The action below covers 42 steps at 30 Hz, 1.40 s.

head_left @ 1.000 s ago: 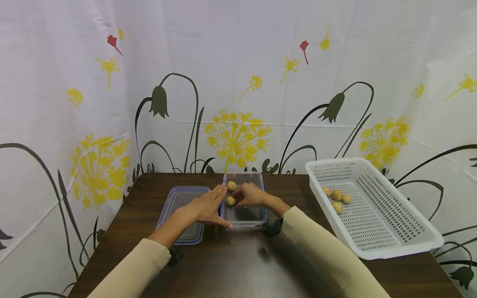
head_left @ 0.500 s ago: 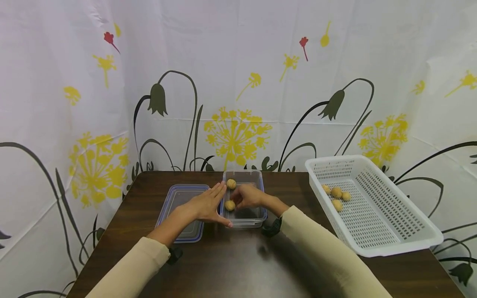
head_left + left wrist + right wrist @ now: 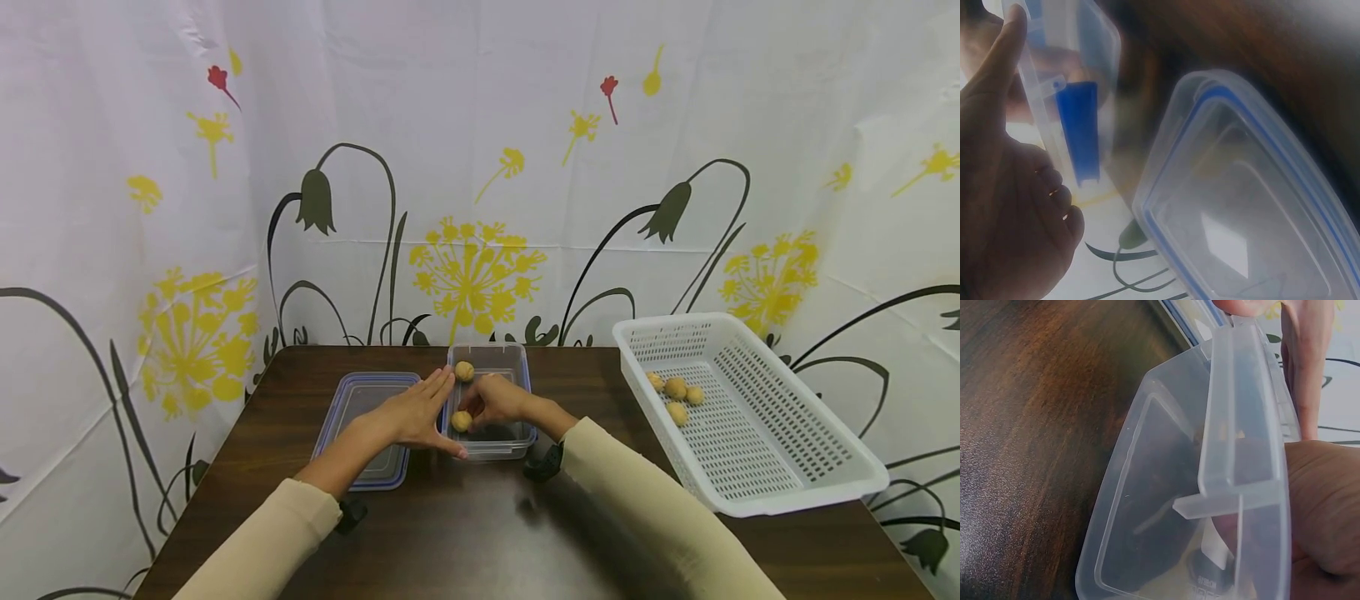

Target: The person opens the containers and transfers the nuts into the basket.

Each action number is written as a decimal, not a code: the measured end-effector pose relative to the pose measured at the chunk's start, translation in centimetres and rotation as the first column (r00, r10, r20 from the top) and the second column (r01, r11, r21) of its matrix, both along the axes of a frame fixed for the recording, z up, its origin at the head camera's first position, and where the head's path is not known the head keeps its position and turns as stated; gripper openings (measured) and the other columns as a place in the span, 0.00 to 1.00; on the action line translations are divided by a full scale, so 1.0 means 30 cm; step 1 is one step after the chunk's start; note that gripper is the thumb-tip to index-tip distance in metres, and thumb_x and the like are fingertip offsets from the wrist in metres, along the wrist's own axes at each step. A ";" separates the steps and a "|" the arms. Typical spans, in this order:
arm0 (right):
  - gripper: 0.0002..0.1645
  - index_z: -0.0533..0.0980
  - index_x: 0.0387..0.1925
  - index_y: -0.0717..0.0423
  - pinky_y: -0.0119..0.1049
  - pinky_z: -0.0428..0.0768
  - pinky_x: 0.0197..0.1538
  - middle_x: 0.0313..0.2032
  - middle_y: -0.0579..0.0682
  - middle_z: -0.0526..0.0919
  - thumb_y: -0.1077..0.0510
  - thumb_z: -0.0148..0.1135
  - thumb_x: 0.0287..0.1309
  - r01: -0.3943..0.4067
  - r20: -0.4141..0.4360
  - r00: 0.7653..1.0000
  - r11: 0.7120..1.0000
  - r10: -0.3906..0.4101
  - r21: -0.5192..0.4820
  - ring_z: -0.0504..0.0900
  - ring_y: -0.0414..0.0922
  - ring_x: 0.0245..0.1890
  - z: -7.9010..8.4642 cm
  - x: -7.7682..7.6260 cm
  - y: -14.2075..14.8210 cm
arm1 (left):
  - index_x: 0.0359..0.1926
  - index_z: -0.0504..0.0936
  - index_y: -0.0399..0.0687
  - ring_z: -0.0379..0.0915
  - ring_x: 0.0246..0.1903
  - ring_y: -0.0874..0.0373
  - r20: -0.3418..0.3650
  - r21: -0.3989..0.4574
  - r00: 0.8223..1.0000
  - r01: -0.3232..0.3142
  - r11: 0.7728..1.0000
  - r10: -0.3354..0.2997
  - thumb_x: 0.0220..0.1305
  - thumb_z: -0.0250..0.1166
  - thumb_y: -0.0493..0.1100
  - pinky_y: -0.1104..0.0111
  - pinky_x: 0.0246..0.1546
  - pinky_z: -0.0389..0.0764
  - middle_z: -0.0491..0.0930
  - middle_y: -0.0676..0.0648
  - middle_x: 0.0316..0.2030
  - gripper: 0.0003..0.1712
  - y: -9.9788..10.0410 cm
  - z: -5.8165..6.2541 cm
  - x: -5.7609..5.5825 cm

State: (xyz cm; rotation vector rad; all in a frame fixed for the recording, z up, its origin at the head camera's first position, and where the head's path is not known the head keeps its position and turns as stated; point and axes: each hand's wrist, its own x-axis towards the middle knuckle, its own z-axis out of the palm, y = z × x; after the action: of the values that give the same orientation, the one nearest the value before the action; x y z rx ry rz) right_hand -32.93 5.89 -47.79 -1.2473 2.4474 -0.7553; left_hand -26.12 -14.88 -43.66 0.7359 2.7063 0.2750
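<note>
A clear plastic food container (image 3: 491, 450) stands without its lid at the back middle of the table. Inside its left side are two walnuts: a far walnut (image 3: 464, 372) and a near walnut (image 3: 461, 422). My right hand (image 3: 497, 398) reaches into the container, finger and thumb curled at the near walnut and pinching it. My left hand (image 3: 412, 414) lies along the container's left side, fingers straight and thumb spread toward the near corner. In the left wrist view a blue latch (image 3: 1079, 131) shows beside this hand. The container wall blurs the right fingers in the right wrist view.
The clear lid (image 3: 363, 479) with a blue seal lies left of the container, partly under the left forearm. A white perforated basket (image 3: 757, 450) at right holds several walnuts (image 3: 676, 388). A flowered curtain (image 3: 480, 167) hangs behind the dark wooden table (image 3: 450, 533).
The near walnut has shifted toward the container's near left corner, with the right fingertips staying beside it. The left hand has kept its place.
</note>
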 end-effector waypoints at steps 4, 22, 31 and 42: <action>0.15 0.88 0.43 0.62 0.23 0.83 0.40 0.36 0.51 0.93 0.65 0.82 0.53 -0.007 0.004 1.000 1.000 0.007 -0.003 0.88 0.36 0.34 -0.001 0.000 0.000 | 0.83 0.42 0.30 0.36 0.84 0.38 -0.001 0.001 1.000 0.001 1.000 -0.001 0.58 0.74 0.73 0.45 0.81 0.52 0.37 0.32 0.84 0.76 0.000 0.001 0.000; 0.14 0.88 0.45 0.60 0.28 0.86 0.44 0.39 0.50 0.93 0.62 0.80 0.57 -0.025 -0.001 1.000 1.000 0.025 0.016 0.90 0.39 0.38 0.063 0.004 0.037 | 0.83 0.43 0.28 0.37 0.83 0.36 -0.010 0.029 1.000 0.015 0.999 -0.015 0.58 0.75 0.71 0.44 0.81 0.51 0.38 0.30 0.84 0.75 -0.002 -0.002 0.004; 0.14 0.88 0.47 0.61 0.28 0.86 0.45 0.40 0.51 0.93 0.60 0.77 0.61 -0.067 0.019 0.998 0.998 0.068 -0.022 0.91 0.38 0.39 0.108 -0.012 0.097 | 0.83 0.43 0.29 0.36 0.84 0.38 -0.002 0.026 1.000 0.000 1.000 0.000 0.58 0.75 0.72 0.44 0.81 0.52 0.38 0.32 0.84 0.76 -0.006 -0.003 0.000; 0.19 0.86 0.54 0.62 0.30 0.87 0.50 0.47 0.52 0.91 0.61 0.76 0.62 -0.083 0.080 0.993 0.995 0.087 -0.055 0.90 0.39 0.44 0.158 -0.022 0.183 | 0.83 0.44 0.29 0.36 0.84 0.38 -0.011 0.020 1.000 0.006 1.000 -0.006 0.58 0.75 0.72 0.45 0.81 0.51 0.38 0.32 0.84 0.75 -0.001 -0.002 0.002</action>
State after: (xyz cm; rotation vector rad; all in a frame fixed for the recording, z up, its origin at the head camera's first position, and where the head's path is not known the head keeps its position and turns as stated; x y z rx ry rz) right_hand -33.58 11.39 -43.03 -1.3037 2.3076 -0.8343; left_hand -26.07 -14.90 -43.71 0.7527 2.7148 0.2981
